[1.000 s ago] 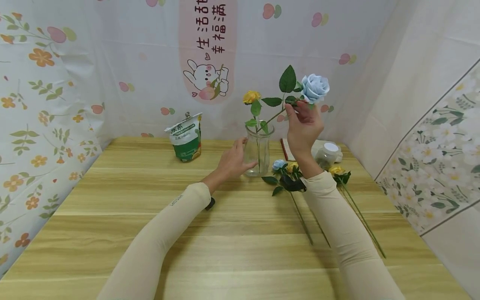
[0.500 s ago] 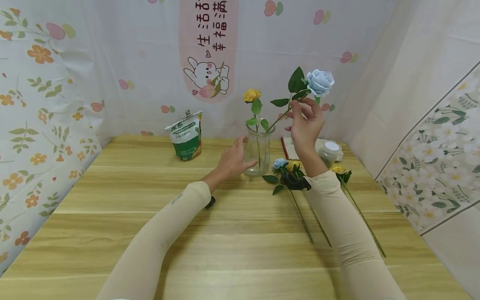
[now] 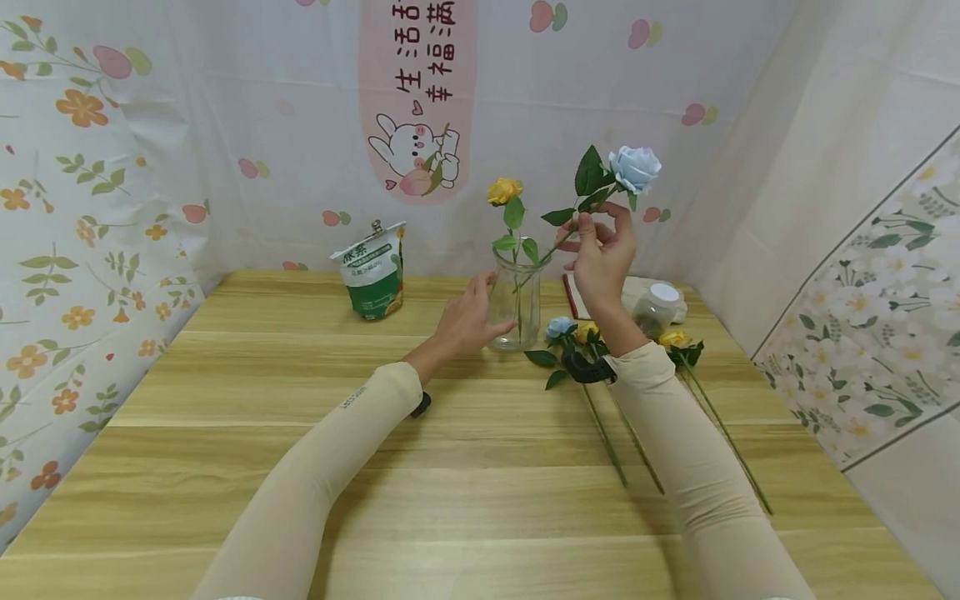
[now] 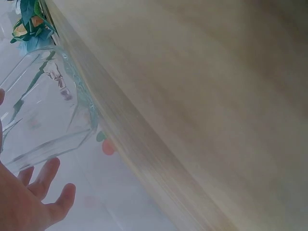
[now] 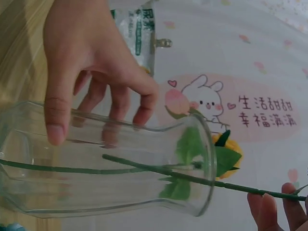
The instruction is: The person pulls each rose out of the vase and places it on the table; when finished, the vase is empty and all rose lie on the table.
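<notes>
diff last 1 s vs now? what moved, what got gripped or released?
The right hand, pinching the blue rose by its stem, shifted it a little up and right, then lowered it slightly; its stem end is in the glass vase. Nothing gripped or released. The left hand stays on the vase; the yellow rose is unmoved.

We see the glass vase (image 3: 515,305) standing on the surface (image 3: 465,467), a pouch (image 3: 371,272) to its left, loose roses (image 3: 577,337) and a jar (image 3: 654,310) to its right.
</notes>
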Tool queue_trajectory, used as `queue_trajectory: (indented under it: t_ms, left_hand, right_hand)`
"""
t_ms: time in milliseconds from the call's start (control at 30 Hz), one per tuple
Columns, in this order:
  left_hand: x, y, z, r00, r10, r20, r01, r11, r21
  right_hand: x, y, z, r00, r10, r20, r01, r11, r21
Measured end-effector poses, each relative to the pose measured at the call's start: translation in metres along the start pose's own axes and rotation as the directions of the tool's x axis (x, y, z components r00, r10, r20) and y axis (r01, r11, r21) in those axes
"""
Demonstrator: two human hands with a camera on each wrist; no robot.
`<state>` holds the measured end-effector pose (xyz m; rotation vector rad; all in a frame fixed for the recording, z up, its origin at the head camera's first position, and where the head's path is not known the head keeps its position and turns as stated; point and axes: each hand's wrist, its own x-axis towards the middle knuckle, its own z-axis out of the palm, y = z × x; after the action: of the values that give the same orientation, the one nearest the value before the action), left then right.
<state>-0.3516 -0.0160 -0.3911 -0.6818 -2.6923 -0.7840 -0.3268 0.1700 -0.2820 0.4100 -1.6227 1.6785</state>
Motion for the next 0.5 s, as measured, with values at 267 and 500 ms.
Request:
queue_trajectory:
  t_ms: [267, 500]
  left_hand:
    - [0.001, 0.000, 0.001, 1.000, -0.002, 0.006, 0.003, 1.000, -0.019]
    - [0.001, -0.001, 0.001, 1.000, -0.009, 0.007, 0.009, 1.000, -0.020]
  right_hand:
    - [-0.011, 0.010, 0.005, 0.999, -0.038, 0.038, 0.039, 0.999, -0.022]
    - [-0.016, 0.016, 0.006, 0.991, -0.123, 0.043, 0.123, 0.992, -0.004]
